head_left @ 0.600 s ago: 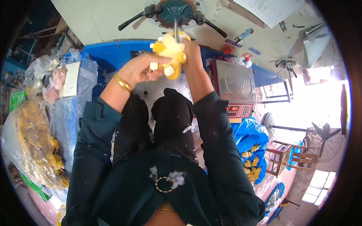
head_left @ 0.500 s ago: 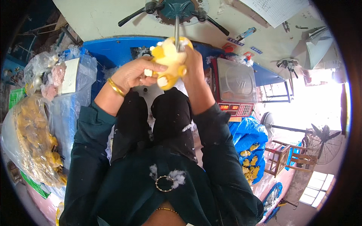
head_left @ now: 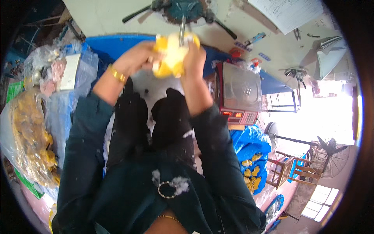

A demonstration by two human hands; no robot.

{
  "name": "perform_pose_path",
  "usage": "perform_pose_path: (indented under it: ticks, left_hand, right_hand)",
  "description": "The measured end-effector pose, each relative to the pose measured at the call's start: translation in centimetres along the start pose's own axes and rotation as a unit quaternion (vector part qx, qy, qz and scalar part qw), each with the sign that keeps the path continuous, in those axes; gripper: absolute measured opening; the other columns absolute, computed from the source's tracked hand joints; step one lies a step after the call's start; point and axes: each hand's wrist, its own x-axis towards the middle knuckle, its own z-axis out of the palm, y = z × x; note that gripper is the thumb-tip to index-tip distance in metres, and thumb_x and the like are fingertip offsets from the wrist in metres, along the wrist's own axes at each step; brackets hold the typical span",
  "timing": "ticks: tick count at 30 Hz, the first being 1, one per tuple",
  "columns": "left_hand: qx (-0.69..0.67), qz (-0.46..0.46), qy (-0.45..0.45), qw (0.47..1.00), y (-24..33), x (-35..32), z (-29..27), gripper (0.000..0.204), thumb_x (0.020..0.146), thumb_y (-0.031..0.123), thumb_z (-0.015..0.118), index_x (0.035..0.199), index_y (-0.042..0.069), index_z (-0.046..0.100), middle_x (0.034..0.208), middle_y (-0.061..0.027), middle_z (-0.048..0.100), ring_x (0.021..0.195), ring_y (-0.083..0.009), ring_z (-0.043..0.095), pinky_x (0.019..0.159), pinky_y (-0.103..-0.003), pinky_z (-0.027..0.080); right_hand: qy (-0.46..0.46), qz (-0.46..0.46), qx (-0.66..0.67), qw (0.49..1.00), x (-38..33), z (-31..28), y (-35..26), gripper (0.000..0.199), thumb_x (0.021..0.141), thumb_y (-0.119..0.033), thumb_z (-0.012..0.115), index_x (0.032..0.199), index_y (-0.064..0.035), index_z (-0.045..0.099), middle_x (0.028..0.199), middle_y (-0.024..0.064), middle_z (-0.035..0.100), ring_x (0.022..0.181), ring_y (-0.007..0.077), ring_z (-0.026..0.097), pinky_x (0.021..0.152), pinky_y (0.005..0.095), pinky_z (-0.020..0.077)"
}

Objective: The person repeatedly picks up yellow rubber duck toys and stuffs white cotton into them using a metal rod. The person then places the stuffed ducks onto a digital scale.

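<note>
Between my hands is a yellow and cream plush toy (head_left: 173, 58), smeared a little by motion. A thin metal tube (head_left: 182, 29) runs down from a green machine fitting (head_left: 186, 8) and its tip meets the toy's upper side, where white stuffing shows. My left hand (head_left: 141, 56) grips the toy's left side, a gold bangle on that wrist. Fingers of my right hand (head_left: 194, 62) close round its right side, near the tube's end. How deep the tube goes into the toy is hidden.
Two black handles stick out beside the fitting. On the right stand a scale (head_left: 239, 87) with a red display and a blue bag (head_left: 251, 146) of yellow toy pieces. Leftward lies a clear bag (head_left: 29, 132) of yellow plush pieces. A fan (head_left: 329, 156) is farther right.
The toy has tilted and shifted slightly up and left at the tube, both hands moving with it. My head view has shifted a little.
</note>
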Motion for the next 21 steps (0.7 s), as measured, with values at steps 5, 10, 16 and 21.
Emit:
perform_pose_path:
  ticks: [5, 10, 16, 21]
  left_hand:
    - [0.041, 0.019, 0.024, 0.999, 1.1, 0.9, 0.8, 0.022, 0.085, 0.016, 0.068, 0.101, 0.002, 0.062, 0.072, 0.0026, 0.058, 0.054, -0.0021, 0.046, 0.044, -0.016, 0.030]
    - [-0.008, -0.030, -0.008, 0.999, -0.5, -2.2, 1.5, 0.033, 0.086, 0.020, 0.068, 0.112, 0.001, 0.058, 0.086, -0.0006, 0.062, 0.068, -0.0068, 0.056, 0.056, -0.020, 0.043]
    - [-0.181, -0.054, -0.076, 0.979, 0.0, -4.3, 5.6, 0.048, 0.087, 0.013, 0.065, 0.130, 0.000, 0.047, 0.119, -0.0088, 0.059, 0.108, -0.0174, 0.061, 0.092, -0.029, 0.050]
    - [-0.311, -0.096, 0.005, 0.946, 1.5, -1.0, 7.5, 0.036, 0.086, 0.019, 0.066, 0.116, 0.000, 0.056, 0.105, -0.0118, 0.067, 0.089, -0.0205, 0.069, 0.076, -0.033, 0.059]
  right_hand:
    - [0.011, 0.000, 0.042, 0.999, 1.0, 0.0, -0.1, 0.028, 0.092, -0.015, 0.045, 0.104, 0.0082, 0.053, 0.093, 0.0165, 0.062, 0.076, 0.0242, 0.066, 0.065, 0.0355, 0.0554]
    - [-0.017, 0.060, -0.009, 0.998, -1.1, -1.0, -0.7, 0.028, 0.091, -0.015, 0.046, 0.106, 0.0078, 0.055, 0.091, 0.0143, 0.064, 0.076, 0.0224, 0.067, 0.064, 0.0321, 0.0550]
    - [-0.120, 0.119, -0.005, 0.986, -1.1, -3.4, -0.4, 0.030, 0.090, -0.016, 0.049, 0.108, 0.0058, 0.060, 0.098, 0.0158, 0.066, 0.084, 0.0254, 0.068, 0.075, 0.0346, 0.0557]
    - [-0.234, 0.125, -0.067, 0.962, 4.1, -2.5, -0.7, 0.021, 0.090, -0.017, 0.054, 0.103, -0.0007, 0.062, 0.093, 0.0098, 0.067, 0.079, 0.0199, 0.067, 0.071, 0.0313, 0.0555]
